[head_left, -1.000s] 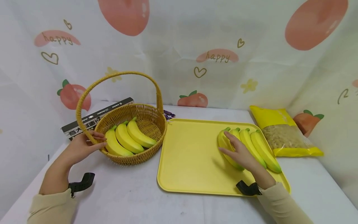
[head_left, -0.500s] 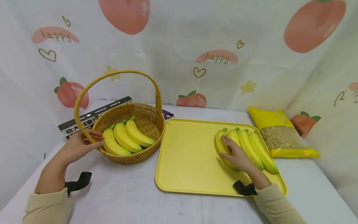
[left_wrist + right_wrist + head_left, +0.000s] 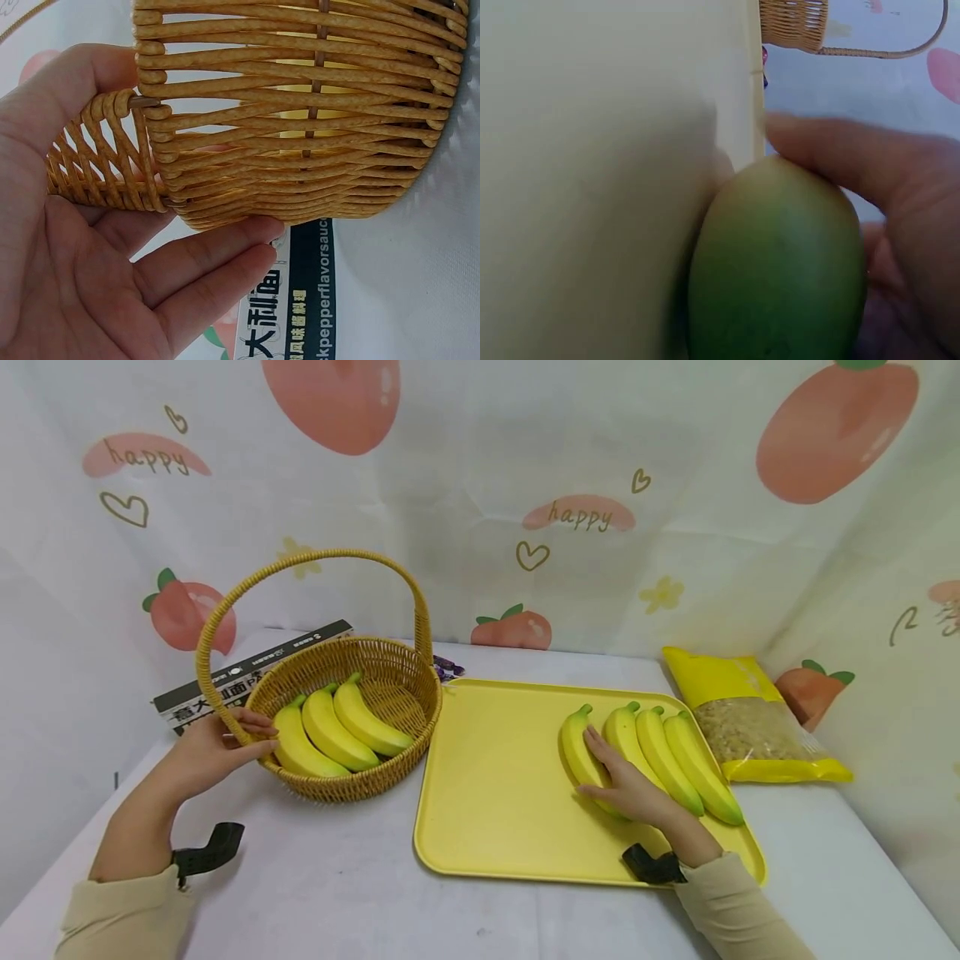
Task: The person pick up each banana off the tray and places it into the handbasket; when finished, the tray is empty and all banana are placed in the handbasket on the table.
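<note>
Four bananas [image 3: 665, 757]: right hand [image 3: 630, 787] curls round the leftmost banana [image 3: 577, 750], partly masking it.
Wicker basket [image 3: 360, 787]: left hand [image 3: 210, 750] pinches its eight-o'clock rim, thumb tip hidden.
Pasta box [image 3: 255, 669]: basket's ten o'clock, half hidden.

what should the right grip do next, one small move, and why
Probably lift the leftmost banana off the tray: the right grip is around it, a gap shows between its stem end and the next banana, and the basket has bare floor beside its three bananas.
</note>
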Motion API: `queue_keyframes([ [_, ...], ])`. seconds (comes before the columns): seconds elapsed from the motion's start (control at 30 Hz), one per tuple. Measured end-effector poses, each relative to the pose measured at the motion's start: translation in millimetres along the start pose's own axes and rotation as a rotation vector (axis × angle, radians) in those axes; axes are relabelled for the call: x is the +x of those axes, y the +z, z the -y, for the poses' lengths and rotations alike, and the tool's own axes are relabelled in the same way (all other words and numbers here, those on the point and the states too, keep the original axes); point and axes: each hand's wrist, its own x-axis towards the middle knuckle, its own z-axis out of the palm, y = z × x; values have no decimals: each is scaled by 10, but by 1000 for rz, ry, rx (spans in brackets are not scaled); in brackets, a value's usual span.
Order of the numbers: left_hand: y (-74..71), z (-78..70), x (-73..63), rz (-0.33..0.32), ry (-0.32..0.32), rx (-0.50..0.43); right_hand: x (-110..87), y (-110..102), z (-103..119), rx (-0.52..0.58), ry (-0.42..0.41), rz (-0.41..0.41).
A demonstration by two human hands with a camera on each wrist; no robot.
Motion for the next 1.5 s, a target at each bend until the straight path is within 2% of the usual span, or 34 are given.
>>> queue_keyframes([
  [0.23,-16,2,-11,-2,-6,9,-2,26,-1,26,-16,60],
  [0.47,-18,-8,-7,6,-10,16,19,-42,35,-62,-52,51],
  [0.63,-8,-4,-2,8,-14,11,47,-143,130,-71,-68,87],
  [0.77,-6,2,2,9,-9,7,112,-190,253,-53,-89,112],
  [1.07,-11,4,-5,3,-14,20,357,-138,623,-72,-210,182],
  [1.5,2,-13,-23,2,-19,0,728,94,1140,-21,-325,232],
])
